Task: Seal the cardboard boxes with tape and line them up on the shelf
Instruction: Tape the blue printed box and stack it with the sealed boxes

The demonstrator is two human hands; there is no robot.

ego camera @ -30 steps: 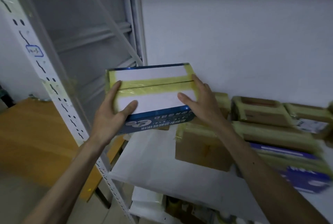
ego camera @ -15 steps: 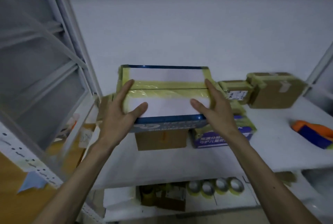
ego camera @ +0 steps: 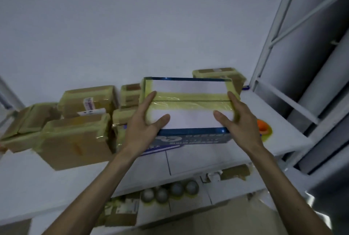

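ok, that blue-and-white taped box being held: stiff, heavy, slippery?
Probably stiff: the blue-and-white box shows straight edges though the left hand and right hand grip only its ends. Likely light for its size, since that end grip alone carries it above the shelf. The glossy yellow tape may be a bit slick under the thumbs.
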